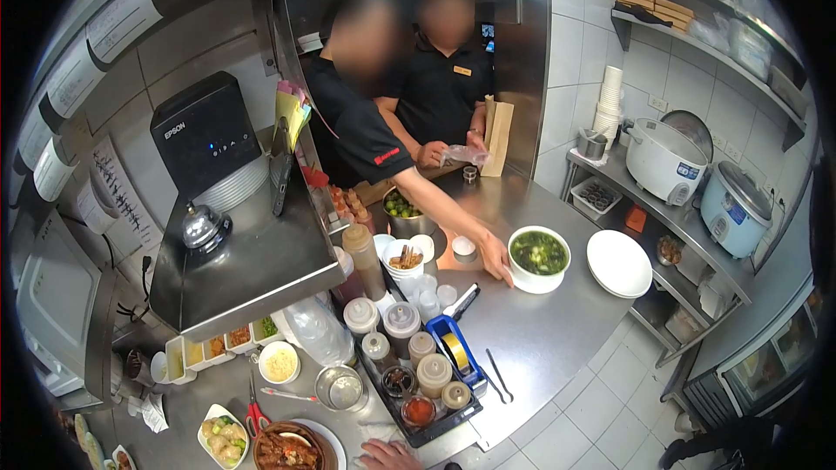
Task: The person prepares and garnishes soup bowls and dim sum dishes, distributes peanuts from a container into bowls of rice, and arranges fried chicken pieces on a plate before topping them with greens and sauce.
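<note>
My right hand shows at the bottom edge, cut off by the frame. Its fingers look spread on the steel counter, with nothing visible in them. Just left of it is a white plate under a brown pot of dark braised food. A pale bowl of dumplings and greens stands farther left, with red-handled scissors between bowl and pot. Above my hand are a small metal bowl and a black tray of sauce bottles and jars. My left hand is not visible.
Across the counter, a co-worker's hand touches a white bowl of green soup. Another person holds a clear plastic bag. White plates lie at the right edge. An overhead shelf juts out at left.
</note>
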Demonstrator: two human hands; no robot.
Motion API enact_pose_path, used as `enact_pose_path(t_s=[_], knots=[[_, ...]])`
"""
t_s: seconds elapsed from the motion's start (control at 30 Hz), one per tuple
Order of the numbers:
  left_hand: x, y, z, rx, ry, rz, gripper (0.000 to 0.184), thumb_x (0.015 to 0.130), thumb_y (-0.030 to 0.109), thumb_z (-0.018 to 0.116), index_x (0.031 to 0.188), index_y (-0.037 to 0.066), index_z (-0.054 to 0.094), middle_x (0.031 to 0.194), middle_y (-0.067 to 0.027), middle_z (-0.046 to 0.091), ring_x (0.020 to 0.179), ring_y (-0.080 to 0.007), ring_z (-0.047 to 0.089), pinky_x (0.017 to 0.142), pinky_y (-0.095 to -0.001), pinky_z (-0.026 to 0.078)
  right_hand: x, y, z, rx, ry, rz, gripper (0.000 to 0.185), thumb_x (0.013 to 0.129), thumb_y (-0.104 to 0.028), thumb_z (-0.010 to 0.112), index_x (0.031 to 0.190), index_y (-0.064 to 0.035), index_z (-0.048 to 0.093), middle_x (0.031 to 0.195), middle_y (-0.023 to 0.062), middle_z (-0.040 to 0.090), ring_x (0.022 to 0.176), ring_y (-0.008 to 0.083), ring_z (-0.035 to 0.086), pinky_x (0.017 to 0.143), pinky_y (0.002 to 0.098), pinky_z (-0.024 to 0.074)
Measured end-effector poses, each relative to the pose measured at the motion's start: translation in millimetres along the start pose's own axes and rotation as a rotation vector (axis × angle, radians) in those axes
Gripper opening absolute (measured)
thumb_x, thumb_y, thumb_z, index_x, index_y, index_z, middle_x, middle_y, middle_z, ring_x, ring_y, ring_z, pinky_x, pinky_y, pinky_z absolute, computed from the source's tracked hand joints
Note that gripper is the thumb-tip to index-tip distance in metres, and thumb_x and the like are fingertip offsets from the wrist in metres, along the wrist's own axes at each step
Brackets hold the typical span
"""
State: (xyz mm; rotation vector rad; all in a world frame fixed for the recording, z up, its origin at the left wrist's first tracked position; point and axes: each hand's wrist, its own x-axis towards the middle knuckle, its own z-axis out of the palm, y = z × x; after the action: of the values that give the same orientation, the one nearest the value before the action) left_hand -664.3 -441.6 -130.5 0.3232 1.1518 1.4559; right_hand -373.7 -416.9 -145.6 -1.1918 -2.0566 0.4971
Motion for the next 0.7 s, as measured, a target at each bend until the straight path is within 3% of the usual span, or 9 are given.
enact_pose_path(t_s=[0.07, 0.2, 0.27, 0.3, 0.37, 0.47, 0.53, 0.63, 0.7], knots=[[-5, 1, 12, -0.019, -0.039, 0.026, 0.042, 0.095, 0.033, 0.042, 0.128, 0.006, 0.042, 0.126, -0.0117, 0.049, 0.114, -0.0259, 0.048, 0.096, -0.0384, 0.042, -2, 9, 7, -0.122, -0.005, -0.077, 0.033, 0.083, -0.02, 0.047, 0.112, -0.0062, 0.054, 0.124, 0.0106, 0.048, 0.123, 0.0264, 0.039, 0.098, 0.0458, 0.0321], [9, -14, -11, -0.051, -0.235, 0.107, 0.049, 0.092, 0.034, 0.044, 0.132, 0.007, 0.038, 0.132, -0.0135, 0.044, 0.117, -0.0295, 0.048, 0.094, -0.046, 0.045, -1, 19, 21, -0.141, -0.048, -0.145, 0.027, 0.079, -0.018, 0.05, 0.104, -0.0095, 0.058, 0.11, 0.0091, 0.055, 0.111, 0.0266, 0.048, 0.094, 0.041, 0.034], [10, -30, -15, -0.111, -0.042, 0.224, 0.054, 0.092, 0.043, 0.04, 0.131, 0.006, 0.041, 0.134, -0.0119, 0.044, 0.12, -0.028, 0.046, 0.097, -0.0455, 0.042, -2, 24, 19, 0.048, -0.086, -0.097, 0.025, 0.08, -0.013, 0.051, 0.104, -0.0078, 0.057, 0.104, 0.0108, 0.056, 0.106, 0.0286, 0.051, 0.088, 0.0401, 0.0391], [30, -35, -35, -0.165, -0.143, 0.174, 0.056, 0.092, 0.045, 0.039, 0.132, 0.006, 0.04, 0.134, -0.0115, 0.043, 0.122, -0.0278, 0.043, 0.1, -0.0444, 0.038, -2, 15, 7, 0.046, -0.075, -0.061, 0.025, 0.08, -0.013, 0.051, 0.104, -0.0078, 0.057, 0.104, 0.0108, 0.056, 0.106, 0.0286, 0.051, 0.088, 0.0401, 0.0391], [15, -29, -10, -0.122, -0.103, 0.155, 0.057, 0.092, 0.046, 0.04, 0.133, 0.006, 0.038, 0.135, -0.0114, 0.043, 0.123, -0.0274, 0.043, 0.1, -0.0437, 0.037, 2, -16, -24, 0.515, -0.275, 0.107, 0.024, 0.08, -0.005, 0.051, 0.104, -0.0056, 0.055, 0.1, 0.0125, 0.058, 0.097, 0.0311, 0.055, 0.08, 0.0391, 0.0435], [11, -42, 1, -0.131, -0.058, 0.202, 0.06, 0.092, 0.048, 0.038, 0.136, 0.007, 0.034, 0.138, -0.0113, 0.039, 0.124, -0.0258, 0.042, 0.101, -0.042, 0.036, 9, -39, -51, 0.725, -0.484, -0.151, 0.022, 0.083, -0.002, 0.049, 0.104, -0.0042, 0.054, 0.1, 0.0139, 0.058, 0.089, 0.0319, 0.058, 0.075, 0.0368, 0.0459], [12, -52, 9, -0.258, -0.062, 0.257, 0.061, 0.092, 0.049, 0.036, 0.136, 0.007, 0.033, 0.14, -0.0106, 0.036, 0.124, -0.0257, 0.041, 0.1, -0.042, 0.036, 19, -46, -100, 0.843, -0.546, -0.023, 0.022, 0.086, -0.002, 0.05, 0.107, -0.0043, 0.054, 0.102, 0.0126, 0.059, 0.089, 0.0267, 0.06, 0.074, 0.0331, 0.0455], [20, -68, 16, -0.237, -0.043, 0.332, 0.059, 0.093, 0.045, 0.037, 0.135, 0.004, 0.033, 0.138, -0.0157, 0.036, 0.124, -0.0272, 0.039, 0.101, -0.0435, 0.034, 23, -25, -203, 1.006, -0.295, 0.102, 0.027, 0.09, -0.009, 0.047, 0.115, -0.0007, 0.054, 0.112, 0.0085, 0.058, 0.107, 0.0183, 0.053, 0.094, 0.0304, 0.0382], [24, -82, 33, -0.19, 0.055, 0.377, 0.057, 0.093, 0.042, 0.037, 0.133, 0.002, 0.033, 0.136, -0.0178, 0.036, 0.122, -0.0291, 0.04, 0.101, -0.0442, 0.034, 14, 23, -255, 1.045, -0.085, 0.176, 0.026, 0.089, -0.01, 0.05, 0.112, 0.0012, 0.056, 0.111, 0.0094, 0.059, 0.106, 0.0179, 0.053, 0.092, 0.0315, 0.0403]])
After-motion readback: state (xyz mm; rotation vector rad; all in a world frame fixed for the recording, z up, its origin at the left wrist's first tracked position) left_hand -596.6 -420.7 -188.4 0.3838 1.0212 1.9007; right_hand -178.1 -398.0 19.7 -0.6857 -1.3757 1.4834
